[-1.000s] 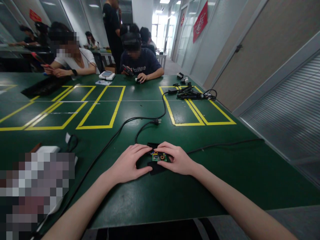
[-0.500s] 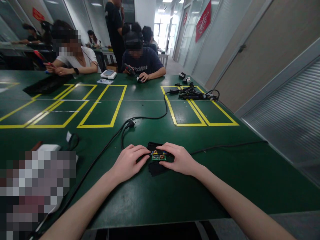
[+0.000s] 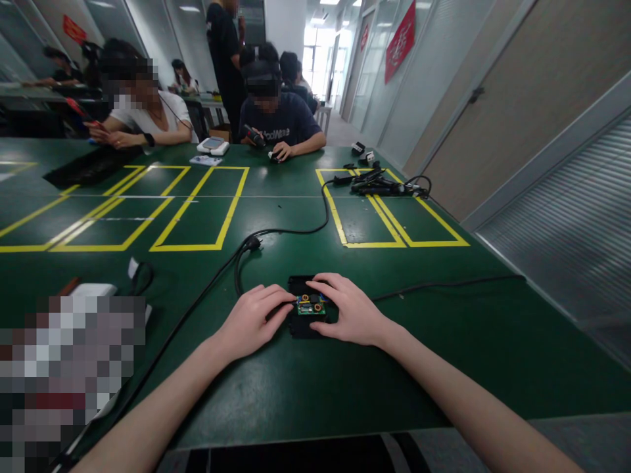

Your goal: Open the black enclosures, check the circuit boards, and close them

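A small green circuit board with copper-wound ring coils lies in front of me on an opened black plastic case. One part of the case shows above the board and one below it. My left hand is closed at the board's left end, thumb and fingertips pinched there. What lies between those fingertips is partly hidden. My right hand curves around the right side, thumb and fingers spread apart over the case. Its palm hides the board's right end. Black cords run towards both hands.
A black cable with a plug crosses the green table. A heap of black adapters and cords lies at the far right. Yellow tape marks rectangles. A blurred-out object stands left. Two people sit opposite.
The case parts have straightened and lie squarer around the board. My right thumb and fingers have spread further apart. My left hand has barely moved.
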Available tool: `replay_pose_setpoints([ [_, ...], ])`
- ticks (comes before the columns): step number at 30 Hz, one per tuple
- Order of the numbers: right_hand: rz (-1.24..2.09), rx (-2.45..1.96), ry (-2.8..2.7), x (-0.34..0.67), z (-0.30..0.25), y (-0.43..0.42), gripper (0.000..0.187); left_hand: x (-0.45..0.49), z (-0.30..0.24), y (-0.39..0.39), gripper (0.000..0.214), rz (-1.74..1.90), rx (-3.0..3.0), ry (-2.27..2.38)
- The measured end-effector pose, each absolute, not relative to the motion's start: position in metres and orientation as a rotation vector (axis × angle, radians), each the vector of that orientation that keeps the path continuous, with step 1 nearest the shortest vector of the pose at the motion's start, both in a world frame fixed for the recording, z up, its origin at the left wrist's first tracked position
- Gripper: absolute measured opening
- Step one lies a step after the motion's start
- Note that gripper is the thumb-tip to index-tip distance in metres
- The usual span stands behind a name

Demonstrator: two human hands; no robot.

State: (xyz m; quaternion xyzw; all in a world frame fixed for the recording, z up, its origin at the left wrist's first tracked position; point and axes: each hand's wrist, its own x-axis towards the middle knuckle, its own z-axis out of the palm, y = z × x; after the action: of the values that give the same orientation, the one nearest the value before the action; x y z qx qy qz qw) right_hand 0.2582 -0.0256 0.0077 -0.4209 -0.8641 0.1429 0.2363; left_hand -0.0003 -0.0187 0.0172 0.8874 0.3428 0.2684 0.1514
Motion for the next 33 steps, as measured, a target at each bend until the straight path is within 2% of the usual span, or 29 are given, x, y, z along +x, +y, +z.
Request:
replay_pose_setpoints([
  [5, 0.412, -1.145, -2.363, 0.261, 0.005, -0.025, 0.065, 0.0, 0.013, -0.014, 0.021, 0.71, 2.549, 1.036],
  [13, 0.419, -1.134, -2.29, 0.257, 0.003, -0.026, 0.032, 0.0, 0.012, -0.011, 0.019, 0.646, 2.57, 1.082],
  [16, 0.408, -1.148, -2.264, 0.254, 0.001, -0.027, 0.026, 0.0, 0.013, -0.011, 0.019, 0.646, 2.554, 1.089],
  [33, 0.485, -1.134, -2.222, 0.258, -0.008, -0.024, 0.039, 0.004, 0.013, -0.013, 0.029, 0.577, 2.507, 1.197],
])
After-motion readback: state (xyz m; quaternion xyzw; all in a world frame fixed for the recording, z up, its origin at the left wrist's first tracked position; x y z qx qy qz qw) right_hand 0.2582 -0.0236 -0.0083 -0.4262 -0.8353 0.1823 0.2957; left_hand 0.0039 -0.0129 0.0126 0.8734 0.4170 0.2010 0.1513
